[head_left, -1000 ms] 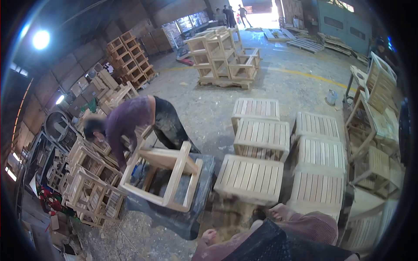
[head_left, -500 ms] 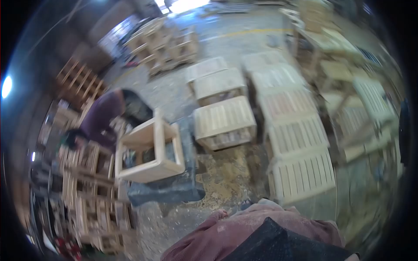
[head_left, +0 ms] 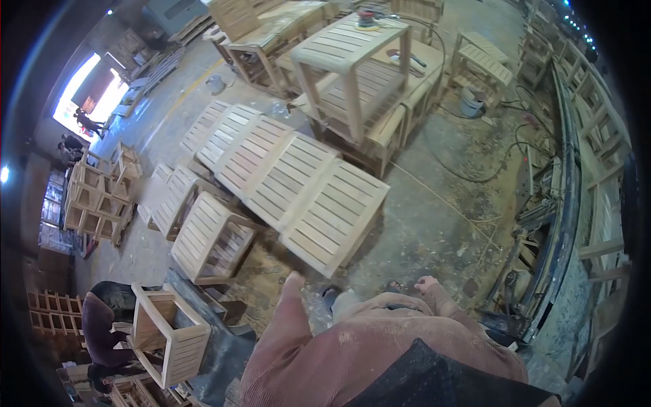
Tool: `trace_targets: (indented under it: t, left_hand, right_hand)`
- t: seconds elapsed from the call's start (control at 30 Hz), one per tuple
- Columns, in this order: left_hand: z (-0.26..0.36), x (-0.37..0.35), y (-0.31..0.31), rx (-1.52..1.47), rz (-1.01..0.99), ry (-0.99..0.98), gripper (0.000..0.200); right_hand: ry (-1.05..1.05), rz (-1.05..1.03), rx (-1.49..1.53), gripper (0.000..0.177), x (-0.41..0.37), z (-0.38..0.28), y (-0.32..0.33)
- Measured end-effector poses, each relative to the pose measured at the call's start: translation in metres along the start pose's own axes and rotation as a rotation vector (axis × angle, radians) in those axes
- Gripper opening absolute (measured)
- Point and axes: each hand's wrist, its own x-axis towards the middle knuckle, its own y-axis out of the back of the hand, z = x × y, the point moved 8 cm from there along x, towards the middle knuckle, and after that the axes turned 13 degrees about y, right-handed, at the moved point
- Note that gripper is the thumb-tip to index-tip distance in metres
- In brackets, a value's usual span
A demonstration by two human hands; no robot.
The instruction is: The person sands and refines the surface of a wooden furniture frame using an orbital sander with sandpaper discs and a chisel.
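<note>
My left hand (head_left: 293, 281) hangs low at the end of its sleeve, beside the near end of a row of slatted wooden tables (head_left: 336, 210). Its fingers are too small and blurred to make out. On the other side of my body, my right hand (head_left: 425, 282) is over the floor with its fingers partly bent, and its hold cannot be made out. A separate slatted table (head_left: 207, 234) is left of the row. Further left, a wooden frame (head_left: 186, 346) lies on its side on a dark covered bench (head_left: 227, 363).
A person (head_left: 102, 325) bends behind the frame at the lower left. A tall slatted table (head_left: 346, 44) carries a red-topped tool (head_left: 366, 19). A bucket (head_left: 472, 102) and a hose (head_left: 475, 178) are on the right. Stacked frames (head_left: 95, 197) are at the far left.
The view has swung to the right, so the table row and bench now appear further left. My right hand has come into view, and my left hand shows more clearly.
</note>
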Motion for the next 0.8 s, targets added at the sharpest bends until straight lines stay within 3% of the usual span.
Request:
trace_targets:
  t: [0.03,0.07,0.1,0.13,0.17,0.23,0.3,0.33,0.4,0.43,0.5,0.57,0.6,0.63,0.7,0.8]
  left_hand:
    - [0.096,-0.082,0.072,-0.331,0.182,-0.349,0.033]
    - [0.140,-0.048,0.058,-0.230,0.161,-0.219,0.033]
    - [0.207,-0.064,0.062,-0.515,0.007,-0.331,0.034]
    - [0.272,-0.135,0.092,-0.619,-0.003,-0.350,0.031]
    - [0.337,-0.125,0.066,-0.688,-0.067,-0.426,0.028]
    - [0.445,-0.192,0.063,-0.466,-0.112,-0.676,0.032]
    - [0.529,-0.237,0.033,-0.090,-0.261,-0.976,0.039]
    - [0.548,-0.241,0.037,-0.083,-0.272,-0.986,0.039]
    - [0.590,-0.247,0.037,0.260,-0.353,-1.071,0.045]
    - [0.603,-0.232,0.052,0.350,-0.256,-1.113,0.043]
    - [0.606,-0.213,0.127,0.211,-0.069,-1.110,0.035]
    - [0.590,-0.205,0.216,0.076,-0.045,-0.823,0.028]
    - [0.581,-0.174,0.221,0.208,-0.066,-0.811,0.026]
    - [0.575,-0.207,0.275,0.248,-0.049,-0.793,0.023]
    - [0.540,-0.178,0.274,0.473,-0.322,-0.756,0.026]
    - [0.522,-0.160,0.259,0.395,-0.515,-0.722,0.025]
  right_hand:
    - [-0.009,0.000,0.003,0.029,-0.001,0.022,0.020]
    - [-0.069,-0.014,-0.031,0.028,-0.004,0.046,0.036]
    - [-0.129,-0.031,-0.067,0.027,-0.006,0.065,0.051]
    - [-0.139,-0.035,-0.066,0.027,-0.004,0.075,0.065]
    - [-0.171,-0.004,0.058,0.026,0.004,0.083,0.079]
    - [-0.222,0.032,0.188,0.025,0.020,0.089,0.108]
    - [-0.019,0.116,0.177,0.026,0.053,0.072,0.141]
    - [-0.032,0.124,0.181,0.026,0.066,0.075,0.149]
    - [0.003,0.232,0.271,0.030,0.100,0.075,0.178]
    - [-0.002,0.252,0.273,0.030,0.105,0.067,0.202]
    - [0.062,0.355,0.087,0.034,0.079,0.023,0.265]
    - [-0.170,0.091,-0.165,0.042,0.066,0.007,0.303]
    - [-0.230,-0.004,-0.249,0.041,0.062,0.012,0.310]
    - [-0.282,-0.106,-0.334,0.040,0.058,0.016,0.317]
    - [-0.297,-0.141,-0.327,0.038,0.082,0.007,0.342]
    - [-0.176,0.051,-0.140,0.035,0.182,-0.041,0.396]
